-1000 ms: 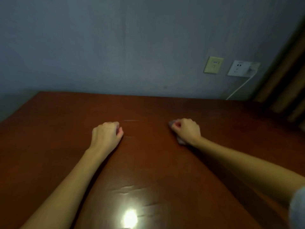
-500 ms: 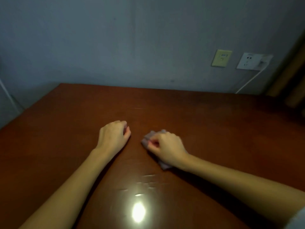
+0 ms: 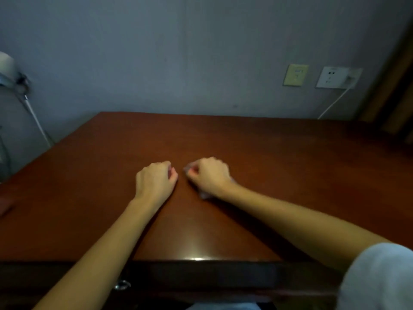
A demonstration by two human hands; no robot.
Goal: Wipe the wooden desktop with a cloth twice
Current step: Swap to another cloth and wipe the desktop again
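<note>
Fingers of right hand (image 3: 209, 175) curled tight over cloth (image 3: 204, 194), pressing it flat on desktop (image 3: 290, 175). Cloth mostly hidden under palm. Left hand (image 3: 154, 181) loosely fisted, empty, resting just left of cloth. Wall socket (image 3: 333, 77) well beyond cloth, far right.

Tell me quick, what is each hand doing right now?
Left hand: closed in a loose fist, resting on the desktop, holding nothing visible.
Right hand: closed on the cloth, pressing it to the desktop.
</note>
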